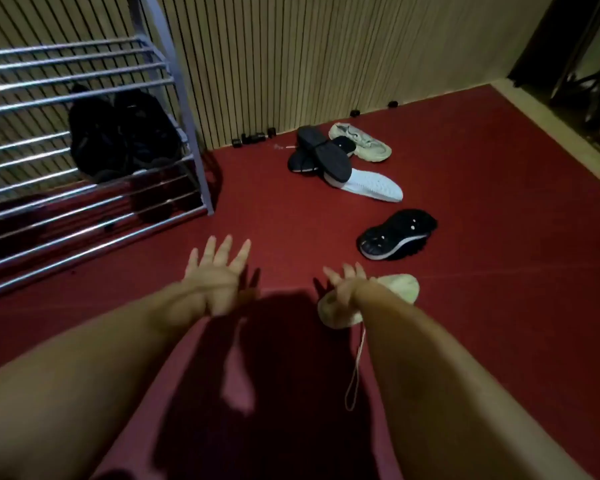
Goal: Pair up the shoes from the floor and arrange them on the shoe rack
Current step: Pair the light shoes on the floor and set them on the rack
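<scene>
My left hand (215, 271) hovers over the red floor with its fingers spread and holds nothing. My right hand (343, 285) reaches out over a cream shoe (395, 287) with its fingers extended; whether it touches the shoe I cannot tell. The shoe's lace (355, 372) trails back towards me. A black shoe (395, 235) lies on its side just beyond. Farther off is a pile: two black shoes (326, 155) sole up, a white-soled shoe (371, 185) and a cream sneaker (364, 142). A pair of black shoes (125, 133) sits on the metal shoe rack (84, 81) at the left.
A slatted wall (291, 57) runs behind the rack and the pile, with small dark objects (253, 137) at its foot. The rack's corner leg (205, 188) stands on the floor left of the pile. A raised edge (551, 133) borders the floor at the right.
</scene>
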The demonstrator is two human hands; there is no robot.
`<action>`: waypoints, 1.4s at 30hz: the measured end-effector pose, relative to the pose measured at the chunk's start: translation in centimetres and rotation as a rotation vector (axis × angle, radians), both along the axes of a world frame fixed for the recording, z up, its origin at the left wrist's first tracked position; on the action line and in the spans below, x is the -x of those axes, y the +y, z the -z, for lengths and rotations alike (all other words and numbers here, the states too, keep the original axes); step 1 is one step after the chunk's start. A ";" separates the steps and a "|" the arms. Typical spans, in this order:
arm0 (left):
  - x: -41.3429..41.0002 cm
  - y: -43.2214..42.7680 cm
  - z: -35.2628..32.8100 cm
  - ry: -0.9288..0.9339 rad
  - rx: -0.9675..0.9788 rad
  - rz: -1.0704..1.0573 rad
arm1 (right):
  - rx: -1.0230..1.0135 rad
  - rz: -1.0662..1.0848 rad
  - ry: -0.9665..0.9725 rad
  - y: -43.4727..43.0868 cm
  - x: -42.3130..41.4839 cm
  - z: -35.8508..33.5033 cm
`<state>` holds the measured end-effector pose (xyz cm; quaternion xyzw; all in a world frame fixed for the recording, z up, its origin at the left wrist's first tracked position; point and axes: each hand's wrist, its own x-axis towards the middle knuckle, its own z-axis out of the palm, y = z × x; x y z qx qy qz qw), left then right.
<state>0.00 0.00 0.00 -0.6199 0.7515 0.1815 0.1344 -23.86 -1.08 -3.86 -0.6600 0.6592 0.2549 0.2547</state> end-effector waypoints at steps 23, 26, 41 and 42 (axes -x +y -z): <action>-4.5 5.3 9.9 -0.197 -0.256 -0.166 | 0.442 -0.005 -0.364 -0.7 -8.5 9.3; -6.5 6.7 9.4 -0.192 -0.250 -0.247 | 0.308 0.128 -0.442 -1.1 -11.7 9.9; -6.9 12.1 12.7 -0.102 -0.324 -0.441 | 0.358 -0.003 -0.265 5.2 -10.1 13.2; -6.9 12.4 13.2 -0.086 -0.331 -0.463 | 0.369 0.039 -0.305 5.2 -11.3 13.0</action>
